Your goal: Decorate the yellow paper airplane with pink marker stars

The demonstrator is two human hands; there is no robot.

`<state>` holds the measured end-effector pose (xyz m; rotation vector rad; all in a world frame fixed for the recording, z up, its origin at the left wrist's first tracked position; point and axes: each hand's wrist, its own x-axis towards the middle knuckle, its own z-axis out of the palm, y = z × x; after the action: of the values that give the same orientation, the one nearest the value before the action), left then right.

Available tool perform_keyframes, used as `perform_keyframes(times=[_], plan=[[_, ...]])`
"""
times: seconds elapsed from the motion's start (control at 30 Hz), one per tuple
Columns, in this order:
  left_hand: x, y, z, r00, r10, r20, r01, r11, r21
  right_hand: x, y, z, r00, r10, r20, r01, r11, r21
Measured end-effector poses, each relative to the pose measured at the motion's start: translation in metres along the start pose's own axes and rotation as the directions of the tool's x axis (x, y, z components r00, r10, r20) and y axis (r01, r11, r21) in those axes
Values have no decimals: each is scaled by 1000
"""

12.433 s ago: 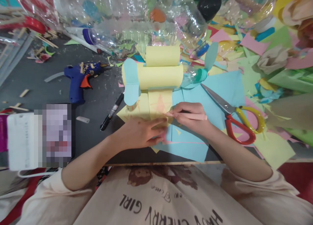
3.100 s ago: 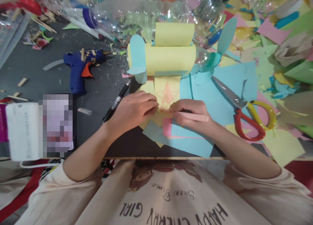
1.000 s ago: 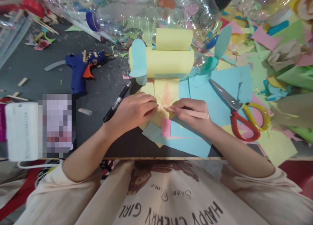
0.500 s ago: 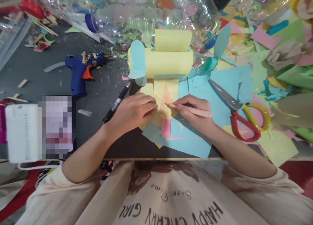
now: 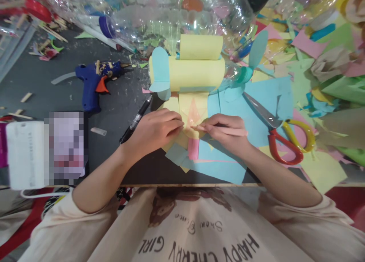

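A model plane made from a plastic bottle [image 5: 233, 74] wrapped in yellow paper [image 5: 196, 73] lies across the table, with light blue tail pieces [image 5: 161, 66] and a blue propeller blade [image 5: 259, 49]. Its near yellow paper wing [image 5: 196, 99] extends toward me and bears a pale orange, pointed drawing [image 5: 194, 112]. My right hand [image 5: 228, 131] is closed around a pale pink marker pen [image 5: 235, 131], whose tip meets the wing near the drawing's lower part. At the wing's left edge, my left hand [image 5: 159, 129] has its bent fingers closed on the paper; the fingertips are partly hidden.
Left lie a black pen [image 5: 139, 114], a blue glue gun [image 5: 94, 78] and a phone [image 5: 67, 146] beside a white box-shaped device [image 5: 25, 155]. Scissors [image 5: 281, 136] rest on the right over blue paper [image 5: 270, 91]. Plastic bottles [image 5: 159, 22] and paper scraps crowd the back.
The pen tip has shifted slightly down and left on the wing, with my right hand tilting a little. My left hand has stayed in place.
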<state>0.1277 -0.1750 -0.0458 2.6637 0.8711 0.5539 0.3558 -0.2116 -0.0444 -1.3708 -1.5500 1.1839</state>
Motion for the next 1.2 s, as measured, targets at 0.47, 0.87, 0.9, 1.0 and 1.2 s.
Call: perform_keyframes(times=[0.47,0.87,0.9,1.0,1.2], plan=[[0,0,-1,1000,-3,0,3,1000,0,1,-1,3,1000,29,-4,-29,1000,-12],[0,-1,0,1000,-6,17,6,1000,-10,1,0,2,998,35,-53,-36,999,-16],[0,-1,0,1000,-1,10,1,1000,-10,1,0,2,998,42,-45,-43,999,-17],[0,-1,0,1000,2,1,-2,1000,-11,1,-1,2,997,60,-56,-60,998,-6],[-1,-1,0,1000,-11,21,12,1000,-17,0,-1,2,996,64,-59,-63,998,13]])
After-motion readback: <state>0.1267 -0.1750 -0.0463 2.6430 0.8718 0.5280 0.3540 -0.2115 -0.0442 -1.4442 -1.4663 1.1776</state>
